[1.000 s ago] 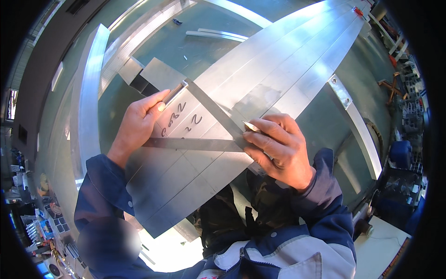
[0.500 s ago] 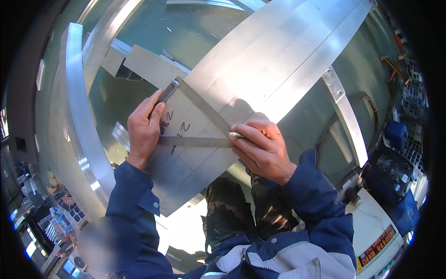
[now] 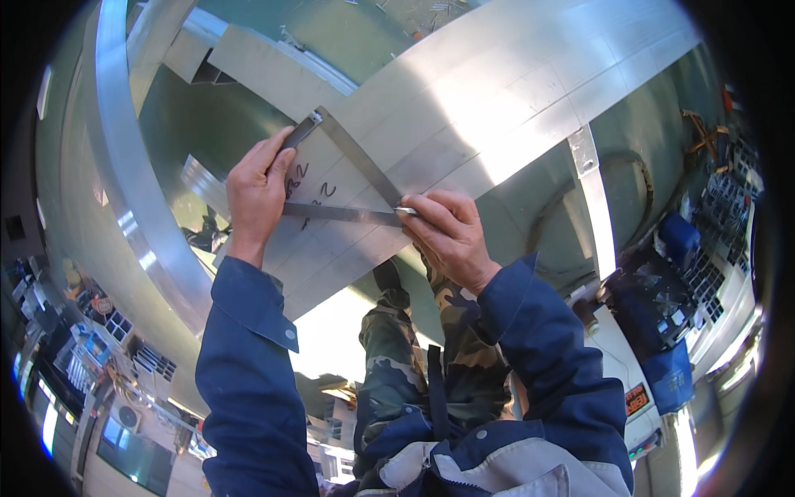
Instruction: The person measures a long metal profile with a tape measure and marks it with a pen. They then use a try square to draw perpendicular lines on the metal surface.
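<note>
A grey metal triangle square (image 3: 362, 161) lies over a long, brushed silver metal panel (image 3: 497, 124). My left hand (image 3: 258, 189) is closed round the square's thicker edge, thumb on top. At the square's right corner, my right hand (image 3: 450, 235) pinches a small silver pointed tool (image 3: 406, 210); its tip rests by the corner, and the rest is hidden in the fingers. Dark handwritten marks (image 3: 319, 195) show on the panel inside the square's open middle.
A curved metal beam (image 3: 124, 166) runs down the left side. Behind the panel lies a rectangular metal profile (image 3: 265, 70). A metal strut (image 3: 595, 199) extends from the panel's right side. Further right stand a white machine (image 3: 609, 356) and a blue bin (image 3: 679, 240).
The view has shifted, so panel and hands sit higher in it. Both hands keep their hold, with the square and the pointed tool in nearly the same place on the panel.
</note>
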### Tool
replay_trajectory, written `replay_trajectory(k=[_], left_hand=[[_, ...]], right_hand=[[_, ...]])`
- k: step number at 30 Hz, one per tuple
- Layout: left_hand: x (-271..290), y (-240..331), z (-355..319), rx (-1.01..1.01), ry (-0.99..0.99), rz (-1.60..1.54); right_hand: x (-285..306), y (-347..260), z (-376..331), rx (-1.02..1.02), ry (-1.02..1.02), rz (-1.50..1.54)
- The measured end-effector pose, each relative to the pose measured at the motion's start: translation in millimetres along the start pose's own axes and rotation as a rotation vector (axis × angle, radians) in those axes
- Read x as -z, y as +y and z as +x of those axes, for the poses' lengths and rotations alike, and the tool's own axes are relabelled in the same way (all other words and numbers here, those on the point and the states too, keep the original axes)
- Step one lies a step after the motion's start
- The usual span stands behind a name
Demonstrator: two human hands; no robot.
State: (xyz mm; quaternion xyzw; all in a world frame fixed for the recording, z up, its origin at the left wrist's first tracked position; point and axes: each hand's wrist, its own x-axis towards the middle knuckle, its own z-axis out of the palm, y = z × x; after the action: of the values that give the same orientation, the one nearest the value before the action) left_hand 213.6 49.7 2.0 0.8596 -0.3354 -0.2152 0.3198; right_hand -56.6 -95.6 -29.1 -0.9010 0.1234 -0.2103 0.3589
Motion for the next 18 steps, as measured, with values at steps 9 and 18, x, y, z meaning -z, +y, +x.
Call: replay_trajectory(k=[9,18], left_hand=[[-18.3,-2.1,-5.1,-0.214,0.154,0.266],[-80.5,21.5,-24.2,0.130,0.508,0.191]], right_hand=[[8.9,-7.6,2.7,-0.024,-0.098,-0.084],[17.5,-12.7,4.8,-0.055,-0.236,-0.237]])
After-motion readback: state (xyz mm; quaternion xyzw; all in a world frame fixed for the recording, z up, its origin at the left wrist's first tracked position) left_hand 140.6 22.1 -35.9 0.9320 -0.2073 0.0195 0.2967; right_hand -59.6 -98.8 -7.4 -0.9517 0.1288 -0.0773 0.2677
